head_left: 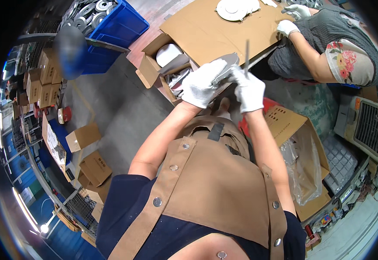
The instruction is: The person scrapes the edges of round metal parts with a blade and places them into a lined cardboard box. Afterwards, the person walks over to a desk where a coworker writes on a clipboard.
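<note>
My left hand [203, 84], in a white glove, is closed around a thin grey rounded part [229, 60] and holds it up near the table's front edge. My right hand [250, 91], also gloved in white, grips a narrow grey bar-like tool [247, 51] that points away from me. Its exact kind does not show. The fingers of both hands meet close to the part's right side. Just left of my left hand, an open cardboard box [148, 71] contains a white round piece [169, 55] and grey scraps.
A cardboard-covered table [202, 32] carries white round plates [233, 9] at its far side. A co-worker's gloved hand [288, 27] rests at its right. A blue bin [118, 26] of grey rings stands far left; an open carton [301, 151] with plastic lining sits right.
</note>
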{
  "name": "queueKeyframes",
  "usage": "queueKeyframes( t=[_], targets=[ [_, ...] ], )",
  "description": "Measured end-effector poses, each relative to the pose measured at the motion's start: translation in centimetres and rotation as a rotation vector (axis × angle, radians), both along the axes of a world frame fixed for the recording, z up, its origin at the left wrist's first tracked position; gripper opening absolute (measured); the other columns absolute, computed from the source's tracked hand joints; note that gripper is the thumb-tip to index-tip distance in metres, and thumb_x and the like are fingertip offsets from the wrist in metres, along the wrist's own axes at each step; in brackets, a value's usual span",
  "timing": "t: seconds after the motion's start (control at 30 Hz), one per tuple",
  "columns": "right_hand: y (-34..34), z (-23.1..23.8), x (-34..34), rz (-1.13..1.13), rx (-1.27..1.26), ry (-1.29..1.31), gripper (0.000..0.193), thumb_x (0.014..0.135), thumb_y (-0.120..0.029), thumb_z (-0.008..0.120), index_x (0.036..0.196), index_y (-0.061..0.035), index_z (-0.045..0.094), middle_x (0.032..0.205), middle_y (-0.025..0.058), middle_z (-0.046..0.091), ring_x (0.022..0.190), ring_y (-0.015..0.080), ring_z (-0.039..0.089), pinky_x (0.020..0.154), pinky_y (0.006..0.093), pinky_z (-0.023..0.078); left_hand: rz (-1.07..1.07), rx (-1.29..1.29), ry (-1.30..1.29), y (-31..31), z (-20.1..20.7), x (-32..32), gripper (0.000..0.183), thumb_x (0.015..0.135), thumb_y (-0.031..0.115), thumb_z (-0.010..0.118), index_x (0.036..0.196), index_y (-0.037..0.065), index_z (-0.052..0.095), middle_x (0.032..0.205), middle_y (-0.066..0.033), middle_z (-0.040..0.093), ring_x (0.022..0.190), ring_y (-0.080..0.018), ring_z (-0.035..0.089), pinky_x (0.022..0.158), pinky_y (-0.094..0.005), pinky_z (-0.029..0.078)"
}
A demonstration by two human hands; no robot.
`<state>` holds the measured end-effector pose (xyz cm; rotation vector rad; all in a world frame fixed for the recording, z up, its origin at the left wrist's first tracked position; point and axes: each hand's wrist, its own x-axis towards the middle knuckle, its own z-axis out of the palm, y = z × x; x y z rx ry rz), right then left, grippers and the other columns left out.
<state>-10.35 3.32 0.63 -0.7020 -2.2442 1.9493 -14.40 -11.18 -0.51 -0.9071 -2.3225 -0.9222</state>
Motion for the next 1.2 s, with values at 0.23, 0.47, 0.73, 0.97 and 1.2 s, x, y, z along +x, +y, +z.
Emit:
queueKeyframes(
  t=[0.23,0.47,0.73,0.97,1.2],
  targets=[
    [-2.0,-3.2,0.1,-0.082,-0.056,0.043,0.029,0.068,-0.022,0.078,0.079,0.0023,0.066,0.069,0.0101,0.066,0.06,0.0125,0.057,0.06,0.0291,0.048,0.047,0.079,-0.108,0.9,-2.5,1.9,0.029,0.076,0.008,0.066,0.105,0.008,0.063,0.098,-0.0046,0.067,0.08,-0.0206,0.066,0.065,-0.0286,0.054],
    [3.2,-2.6,0.0,0.224,0.142,0.044,0.031,0.068,-0.018,0.076,0.087,0.0037,0.068,0.071,0.0095,0.067,0.063,0.0082,0.058,0.06,0.0257,0.049,0.05,-0.066,-0.571,-1.3,-1.4,1.5,0.094,0.062,0.035,0.082,0.135,-0.003,0.036,0.134,-0.0247,0.043,0.124,-0.0355,0.043,0.103,-0.0385,0.038],
    [5.6,1.1,-0.7,0.636,-0.125,-0.125,0.03,0.065,-0.015,0.078,0.089,0.0023,0.07,0.075,0.0031,0.067,0.068,0.0075,0.055,0.066,0.0232,0.047,-0.347,0.053,-1.3,-4.0,-1.5,-2.6,0.061,0.069,0.029,0.08,0.119,0.003,0.058,0.101,-0.0073,0.066,0.09,-0.0136,0.06,0.08,-0.0276,0.049],
    [4.8,2.0,-0.6,0.521,0.404,-0.022,0.053,0.067,-0.032,0.077,0.109,-0.0019,0.064,0.089,0.0105,0.066,0.079,0.0156,0.062,0.075,0.0256,0.049,-0.323,0.196,-0.872,-3.9,-4.2,-0.2,0.024,0.075,0.014,0.073,0.095,0.003,0.067,0.081,-0.0056,0.067,0.074,-0.0101,0.06,0.066,-0.0257,0.049],
    [4.2,0.8,3.1,0.306,0.726,0.127,0.033,0.086,-0.008,0.054,0.117,-0.0147,0.062,0.084,0.0061,0.064,0.073,0.0189,0.062,0.067,0.0305,0.05,-0.088,0.33,-0.862,-3.5,-3.1,1.2,0.019,0.076,0.02,0.075,0.089,0.006,0.073,0.076,-0.0063,0.069,0.065,-0.0122,0.061,0.061,-0.0262,0.048]
  ],
)
